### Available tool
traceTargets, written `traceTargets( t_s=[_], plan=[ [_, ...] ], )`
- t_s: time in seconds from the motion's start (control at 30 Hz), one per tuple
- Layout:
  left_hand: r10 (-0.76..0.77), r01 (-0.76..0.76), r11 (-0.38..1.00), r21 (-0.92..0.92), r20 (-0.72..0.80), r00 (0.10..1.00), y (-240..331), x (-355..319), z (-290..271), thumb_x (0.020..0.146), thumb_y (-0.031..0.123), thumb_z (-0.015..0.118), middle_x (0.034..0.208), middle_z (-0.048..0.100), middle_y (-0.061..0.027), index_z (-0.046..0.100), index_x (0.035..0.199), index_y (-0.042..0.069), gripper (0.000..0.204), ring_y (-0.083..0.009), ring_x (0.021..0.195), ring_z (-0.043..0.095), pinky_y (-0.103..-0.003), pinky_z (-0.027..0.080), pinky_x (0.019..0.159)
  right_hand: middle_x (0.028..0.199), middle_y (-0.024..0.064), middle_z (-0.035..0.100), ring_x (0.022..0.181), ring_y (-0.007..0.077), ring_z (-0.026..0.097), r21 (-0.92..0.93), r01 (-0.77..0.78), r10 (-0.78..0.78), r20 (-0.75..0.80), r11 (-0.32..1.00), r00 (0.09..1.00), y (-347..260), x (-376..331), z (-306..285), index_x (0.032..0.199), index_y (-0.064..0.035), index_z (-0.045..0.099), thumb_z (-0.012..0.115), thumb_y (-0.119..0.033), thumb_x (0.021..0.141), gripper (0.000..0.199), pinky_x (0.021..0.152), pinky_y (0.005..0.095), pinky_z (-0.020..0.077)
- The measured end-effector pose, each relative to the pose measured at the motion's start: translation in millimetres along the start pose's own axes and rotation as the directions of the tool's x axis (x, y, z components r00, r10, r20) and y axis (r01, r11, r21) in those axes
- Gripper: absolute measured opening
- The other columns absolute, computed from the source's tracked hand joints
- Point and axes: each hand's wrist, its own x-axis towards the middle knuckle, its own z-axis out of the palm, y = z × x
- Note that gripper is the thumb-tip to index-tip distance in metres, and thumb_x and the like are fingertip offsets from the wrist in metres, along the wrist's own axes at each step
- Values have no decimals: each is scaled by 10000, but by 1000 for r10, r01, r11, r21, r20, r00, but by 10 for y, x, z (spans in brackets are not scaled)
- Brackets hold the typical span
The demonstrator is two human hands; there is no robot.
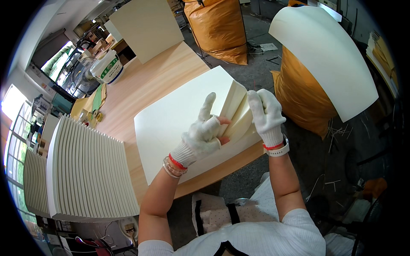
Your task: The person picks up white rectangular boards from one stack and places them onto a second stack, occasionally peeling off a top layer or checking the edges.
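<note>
A large white board (171, 119) lies on the wooden table in front of me, with folded cream flaps (241, 121) standing up along its right end. My left hand (200, 135), in a white glove with bare fingertips showing, rests over the board. Its thumb points up and away from the fingers, and two fingertips touch the inner side of the flaps. At the outer edge of the flaps, my right hand (267, 113), gloved too, is closed with fingers curled and pinched on the flap. Its fingertips are partly hidden.
Stacks of white boards (92, 170) stand at the left. A white bucket (106, 68), tape rolls (97, 116) and an upright panel (147, 27) are on the wooden table (124, 96). Beyond its right edge stand orange sacks (220, 30), one under a curved white sheet (326, 51). Scraps litter the floor.
</note>
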Motion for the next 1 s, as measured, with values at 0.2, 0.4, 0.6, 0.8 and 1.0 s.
traceTargets(
  t_s=[0.2,0.4,0.6,0.8,1.0],
  plan=[
    [-11,11,1000,-5,104,994,1,5,-51,745,-77,751,1574,327,-277,669,1157,12,429,-304,1098,656,-362,507,932,697,93,444,620,274,471,42,-78,77,31,996,997,37,-34,-14,933,-20,626,578,-94,983,101,577,405,378],
    [-49,49,999,-3,69,996,36,14,-18,712,-82,774,1560,357,-264,660,1093,35,415,-332,1169,634,-377,514,942,707,85,470,626,272,487,-32,23,-23,7,999,1000,14,-21,-3,997,-26,650,585,-74,953,92,583,399,396],
    [-19,19,1000,-7,-18,1000,36,-4,-13,707,-72,786,1547,388,-250,673,1106,68,438,-323,1143,658,-359,528,910,811,116,529,698,293,536,-96,101,-95,62,990,994,70,-73,-48,1086,-16,642,597,-50,923,173,619,407,429],
    [52,-42,982,183,-54,997,92,-80,-52,765,10,759,1078,706,-134,650,1279,89,531,-236,799,718,-325,563,664,1075,201,635,993,407,603,-239,310,-281,149,920,948,-12,-389,-99,1142,12,650,690,-91,853,310,919,452,494],
    [276,-125,625,770,-68,959,118,-123,224,879,218,679,902,640,-76,565,1321,58,484,-246,757,677,-345,551,645,918,211,674,897,398,640,-120,-14,74,510,993,857,-296,-439,34,979,-23,699,621,-46,871,135,795,479,499]
  ],
)
